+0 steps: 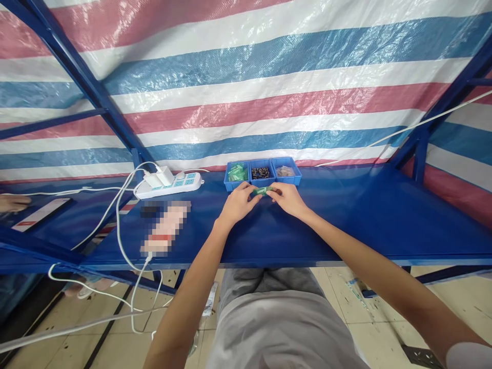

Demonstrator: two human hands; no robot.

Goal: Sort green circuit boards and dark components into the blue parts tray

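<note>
A small green piece [263,191] is held between both hands, just in front of three joined blue bins. My left hand [239,203] pinches its left end between thumb and fingers. At its right end, my right hand [286,198] grips it in the same way. The left bin [230,187] holds green pieces [238,172]. Small dark parts [261,173] lie in the middle bin [262,182], and pale small parts [285,171] in the right bin [294,180].
A white power strip [169,189] with chargers and cables stands left of the bins on the blue table [346,220]. A blurred phone-like object [165,230] lies nearer. At far left, another person's hand [13,203] is beside a phone [41,214]. Blue frame bars flank the table.
</note>
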